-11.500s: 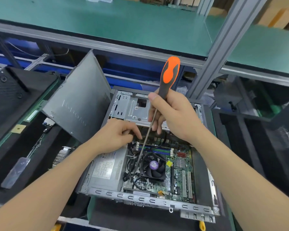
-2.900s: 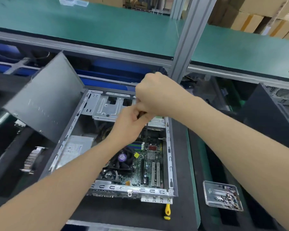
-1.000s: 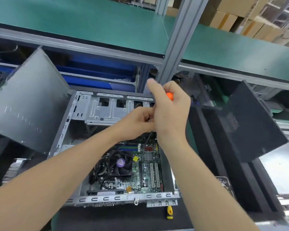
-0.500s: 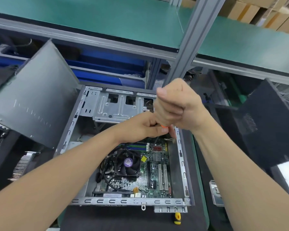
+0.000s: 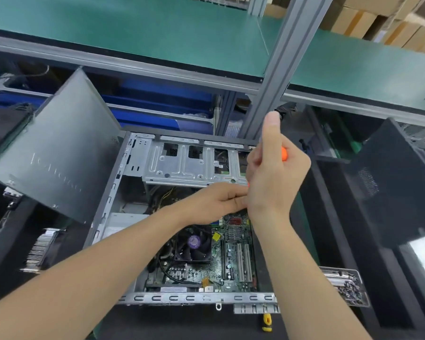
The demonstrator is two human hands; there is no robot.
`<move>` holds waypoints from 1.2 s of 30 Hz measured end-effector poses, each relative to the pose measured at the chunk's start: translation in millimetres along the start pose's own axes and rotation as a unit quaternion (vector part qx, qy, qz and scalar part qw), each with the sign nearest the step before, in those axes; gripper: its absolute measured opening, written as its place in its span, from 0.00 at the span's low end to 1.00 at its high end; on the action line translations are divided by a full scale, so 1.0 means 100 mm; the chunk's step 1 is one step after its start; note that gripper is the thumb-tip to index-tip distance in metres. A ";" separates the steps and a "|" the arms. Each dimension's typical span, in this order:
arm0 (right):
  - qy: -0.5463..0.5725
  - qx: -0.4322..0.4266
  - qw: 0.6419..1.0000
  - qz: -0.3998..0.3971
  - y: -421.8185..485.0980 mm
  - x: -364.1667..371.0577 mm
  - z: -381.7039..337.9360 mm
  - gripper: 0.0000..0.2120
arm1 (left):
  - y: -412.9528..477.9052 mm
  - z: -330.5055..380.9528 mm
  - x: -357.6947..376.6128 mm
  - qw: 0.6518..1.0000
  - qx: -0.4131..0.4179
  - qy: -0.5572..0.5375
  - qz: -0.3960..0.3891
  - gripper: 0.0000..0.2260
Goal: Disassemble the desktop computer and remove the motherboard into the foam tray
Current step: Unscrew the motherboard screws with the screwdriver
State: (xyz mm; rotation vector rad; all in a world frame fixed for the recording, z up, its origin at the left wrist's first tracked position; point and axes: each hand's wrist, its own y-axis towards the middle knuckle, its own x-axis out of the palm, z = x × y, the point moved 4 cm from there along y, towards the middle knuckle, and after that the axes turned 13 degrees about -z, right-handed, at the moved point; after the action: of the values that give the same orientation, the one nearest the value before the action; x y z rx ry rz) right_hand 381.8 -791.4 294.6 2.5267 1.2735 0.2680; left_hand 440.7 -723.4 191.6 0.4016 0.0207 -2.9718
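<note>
On side panel (image 5: 59, 153), faint lettering (image 5: 55, 173), unreadable

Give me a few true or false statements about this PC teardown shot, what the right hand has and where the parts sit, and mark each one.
1. The motherboard sits inside the open case. True.
2. The right hand grips a blue-handled tool. False: it grips a screwdriver with an orange handle.
3. The cooling fan has been lifted off and set aside. False: it sits on the motherboard.
4. The clear box of screws lies to the right of the case. True.
5. The grey side panel leans at the case's left side. True.
</note>
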 end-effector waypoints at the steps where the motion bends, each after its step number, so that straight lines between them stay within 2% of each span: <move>1: 0.012 0.001 1.000 -0.011 0.03 0.00 -0.01 0.31 | 0.00 0.05 -0.02 0.999 0.032 -0.042 -0.005 0.13; 4: 0.064 0.032 0.995 -0.065 0.16 -0.03 0.05 0.28 | 0.01 0.27 -0.11 0.979 0.123 -0.160 -0.023 0.06; 5: 0.077 0.040 0.992 -0.092 0.20 -0.04 0.07 0.26 | 0.04 0.29 -0.14 0.981 0.117 -0.156 -0.022 0.07; 8: 0.088 0.043 0.978 -0.182 0.27 -0.05 0.11 0.21 | 0.09 0.18 -0.16 0.987 0.096 -0.124 -0.025 0.16; 10: 0.102 0.059 0.960 -0.253 0.33 -0.04 0.14 0.19 | 0.10 0.12 -0.17 0.992 0.086 -0.094 -0.015 0.12; 12: 0.134 0.097 0.919 -0.357 0.40 0.00 0.17 0.18 | 0.11 0.10 -0.20 0.996 0.061 -0.062 0.011 0.10; 15: 0.215 0.136 0.814 -0.523 0.49 0.02 0.16 0.18 | 0.10 0.10 -0.18 0.996 0.061 -0.064 0.009 0.08; 17: 0.245 0.147 0.755 -0.591 0.51 -0.02 0.15 0.20 | 0.11 0.11 -0.14 0.994 0.062 -0.084 -0.016 0.10; 18: 0.247 0.152 0.742 -0.604 0.50 -0.03 0.14 0.19 | 0.11 0.12 -0.12 0.994 0.061 -0.082 -0.021 0.10; 19: 0.237 0.155 0.744 -0.605 0.49 -0.04 0.14 0.18 | 0.12 0.13 -0.11 0.995 0.062 -0.073 -0.017 0.11; 20: 0.213 0.157 0.758 -0.597 0.49 -0.04 0.13 0.17 | 0.13 0.12 -0.10 0.996 0.058 -0.063 -0.004 0.12; 22: 0.109 0.151 0.809 -0.558 0.50 -0.08 0.08 0.14 | 0.13 0.10 -0.10 0.997 0.041 -0.051 0.029 0.13; 24: -0.098 0.110 0.857 -0.494 0.56 -0.15 -0.10 0.14 | 0.12 0.10 -0.10 0.998 0.040 -0.039 0.039 0.13; 25: -0.235 0.073 0.856 -0.455 0.59 -0.18 -0.22 0.13 | 0.11 0.09 -0.09 0.998 0.041 -0.030 0.039 0.14; 26: -0.376 0.031 0.825 -0.420 0.60 -0.19 -0.35 0.12 | 0.10 0.09 -0.08 0.998 0.040 -0.018 0.038 0.14; 28: -0.598 0.011 0.705 -0.381 0.55 -0.13 -0.53 0.13 | 0.10 0.09 -0.05 0.999 0.036 0.008 0.038 0.14; 29: -0.665 0.035 0.645 -0.376 0.50 -0.07 -0.57 0.14 | 0.11 0.09 -0.02 0.998 0.035 0.023 0.035 0.13; 30: -0.703 0.065 0.601 -0.375 0.46 -0.01 -0.58 0.16 | 0.12 0.10 -0.01 0.998 0.036 0.040 0.034 0.13; 32: -0.721 0.114 0.558 -0.395 0.42 0.05 -0.55 0.16 | 0.13 0.09 0.00 0.997 0.031 0.068 0.039 0.14; 36: -0.660 0.247 0.553 -0.445 0.52 0.07 -0.60 0.20 | 0.11 0.07 -0.06 0.997 0.033 0.049 0.055 0.12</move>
State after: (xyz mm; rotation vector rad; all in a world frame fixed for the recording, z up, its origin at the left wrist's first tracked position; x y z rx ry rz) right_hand 407.1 -804.4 369.1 1.0822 1.5661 -1.9699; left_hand 446.2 -733.2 199.5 0.5385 -0.0879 -2.8484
